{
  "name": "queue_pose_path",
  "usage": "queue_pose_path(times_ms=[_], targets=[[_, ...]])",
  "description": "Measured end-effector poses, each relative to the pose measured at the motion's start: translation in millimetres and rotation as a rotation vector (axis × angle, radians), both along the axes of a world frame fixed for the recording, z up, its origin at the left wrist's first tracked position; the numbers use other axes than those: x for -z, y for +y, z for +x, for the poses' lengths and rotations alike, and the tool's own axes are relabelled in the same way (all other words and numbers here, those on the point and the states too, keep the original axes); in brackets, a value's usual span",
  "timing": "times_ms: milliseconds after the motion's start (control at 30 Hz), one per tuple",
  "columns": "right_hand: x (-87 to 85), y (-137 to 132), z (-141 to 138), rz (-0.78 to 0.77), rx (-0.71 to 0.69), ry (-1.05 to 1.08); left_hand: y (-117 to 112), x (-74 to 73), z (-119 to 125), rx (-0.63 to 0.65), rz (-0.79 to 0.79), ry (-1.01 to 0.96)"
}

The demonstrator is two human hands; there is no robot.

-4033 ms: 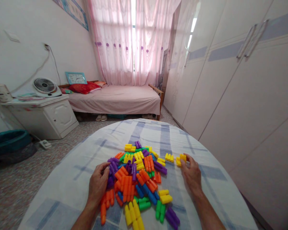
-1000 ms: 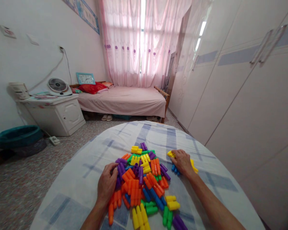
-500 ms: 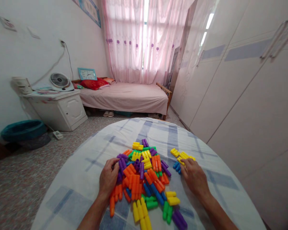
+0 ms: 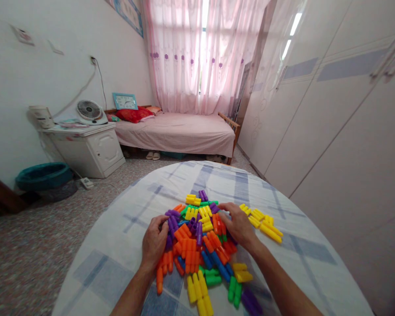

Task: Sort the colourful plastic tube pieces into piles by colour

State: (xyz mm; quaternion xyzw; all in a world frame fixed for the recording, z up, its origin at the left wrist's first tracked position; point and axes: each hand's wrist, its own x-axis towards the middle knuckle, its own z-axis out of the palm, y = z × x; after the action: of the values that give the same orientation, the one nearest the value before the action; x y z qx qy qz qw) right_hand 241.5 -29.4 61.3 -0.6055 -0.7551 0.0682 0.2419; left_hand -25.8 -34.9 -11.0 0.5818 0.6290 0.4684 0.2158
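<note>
The pile of plastic pieces sits in the middle of the counter, its colours heaped across one another. The left hand rests at the pile's left side, fingers curled against the purple pieces; whether it grips one I cannot tell. The right hand is over the pile's far right side, thumb and forefinger parted in a fairly narrow gap, nothing visibly pinched; its tips are just beside a purple piece and an orange piece. Beyond it to the right, a loose group of yellow pieces lies apart from the heap.

The main risk, I judge, is in the heap itself: pieces lean on and overlap their neighbours, so lifting one from underneath could slide or tumble those on top. The tightly packed colours could also make the fingers catch two at once. The right forearm passes close to a near yellow piece and a dark purple piece, so a low backward sweep might knock them. Cloth covers the counter, and a dragging wrist could ruck it, shifting everything on it.
</note>
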Motion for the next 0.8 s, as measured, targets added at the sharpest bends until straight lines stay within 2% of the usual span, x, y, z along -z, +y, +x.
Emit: queue_pose_path(times_ms=[133,267,633,733,800], targets=[[-5.4,22.0,-39.6,-0.052,-0.073,-0.111,-0.1,-1.7,0.4,0.011,0.008,-0.015],[0.5,27.6,-53.8,-0.07,-0.053,-0.172,0.3,-1.8,1.1,0.013,-0.001,-0.016],[11.4,17.2,-50.3,0.014,-0.034,-0.102,0.7,-0.2,-0.1,0.004,-0.01,0.0],[6.4,15.9,-35.4,0.061,0.027,-0.073,1.8,0.9,-0.8,0.009,-0.008,-0.001],[2.7,16.3,-13.7,0.083,0.125,-0.078,2.2,1.2,-1.3,0.009,-0.01,0.0]])
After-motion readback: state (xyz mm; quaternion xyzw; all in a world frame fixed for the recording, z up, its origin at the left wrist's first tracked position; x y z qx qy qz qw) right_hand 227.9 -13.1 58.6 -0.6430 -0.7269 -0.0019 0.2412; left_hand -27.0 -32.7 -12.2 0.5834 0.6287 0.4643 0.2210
